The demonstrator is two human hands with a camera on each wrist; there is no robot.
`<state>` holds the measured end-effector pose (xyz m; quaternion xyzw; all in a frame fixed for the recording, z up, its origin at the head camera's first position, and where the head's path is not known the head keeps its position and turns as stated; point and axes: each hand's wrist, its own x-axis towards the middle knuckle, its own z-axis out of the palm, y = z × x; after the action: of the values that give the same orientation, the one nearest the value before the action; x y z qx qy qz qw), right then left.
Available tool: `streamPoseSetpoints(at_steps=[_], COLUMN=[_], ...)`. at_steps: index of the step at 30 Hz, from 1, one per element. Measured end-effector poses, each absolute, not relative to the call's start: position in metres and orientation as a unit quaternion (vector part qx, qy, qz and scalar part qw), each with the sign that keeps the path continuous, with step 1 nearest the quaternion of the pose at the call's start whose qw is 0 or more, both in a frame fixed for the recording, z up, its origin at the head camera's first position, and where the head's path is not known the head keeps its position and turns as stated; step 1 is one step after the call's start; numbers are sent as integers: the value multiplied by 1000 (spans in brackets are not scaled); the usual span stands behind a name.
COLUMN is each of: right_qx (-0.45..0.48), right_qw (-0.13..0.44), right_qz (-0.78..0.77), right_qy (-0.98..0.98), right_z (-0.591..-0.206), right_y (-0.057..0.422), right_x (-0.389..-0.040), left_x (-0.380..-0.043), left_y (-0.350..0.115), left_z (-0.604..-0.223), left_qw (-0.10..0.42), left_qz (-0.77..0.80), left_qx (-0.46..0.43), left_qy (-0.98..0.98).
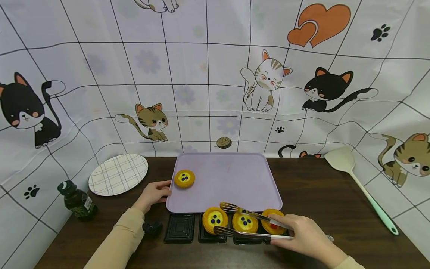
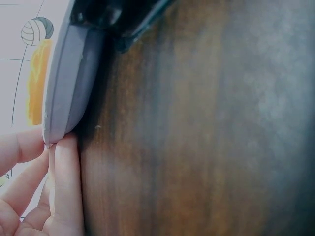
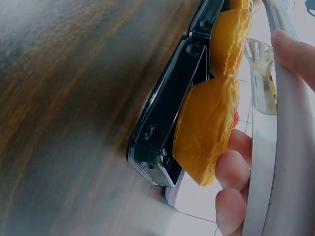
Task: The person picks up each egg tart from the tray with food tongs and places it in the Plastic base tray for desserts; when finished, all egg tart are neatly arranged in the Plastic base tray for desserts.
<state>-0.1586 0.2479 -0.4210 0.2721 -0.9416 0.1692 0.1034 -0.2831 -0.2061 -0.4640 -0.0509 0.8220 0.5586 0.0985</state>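
Observation:
My left hand (image 1: 152, 196) pinches the left rim of a lilac serving tray (image 1: 225, 183), thumb and fingers on either side of it in the left wrist view. One egg tart (image 1: 184, 178) with dark dots lies at the tray's left. In front stands a black plastic tart tray (image 1: 179, 228) whose leftmost square shows its ridged floor. Three tarts sit in its other squares, the left one (image 1: 212, 217) and middle one dotted, the right one (image 3: 206, 128) with red on top. My right hand (image 1: 307, 237) holds metal tongs (image 1: 250, 234), their fork-shaped tips spread over the left tart.
A checked oval plate (image 1: 118, 175) and a dark green bottle (image 1: 78, 201) stand at the left. A pale green spatula (image 1: 364, 186) leans against the wall at the right. A small black object (image 1: 152, 228) lies by the left forearm.

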Motion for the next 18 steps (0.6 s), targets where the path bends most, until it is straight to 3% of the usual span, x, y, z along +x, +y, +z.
streamPoseSetpoints(at_steps=[5,18], right_qx=[271,298], right_qw=[96,138], right_qz=[183,140], right_qy=[-940,-934], right_z=[-420,-423], right_y=[249,241], right_x=[-157,-159], left_x=[-284,-283], left_y=[-207,-206], left_z=[-466,-465], left_qw=[95,93], left_qz=[555,553], left_qx=[-53,-55], left_qy=[825,826])
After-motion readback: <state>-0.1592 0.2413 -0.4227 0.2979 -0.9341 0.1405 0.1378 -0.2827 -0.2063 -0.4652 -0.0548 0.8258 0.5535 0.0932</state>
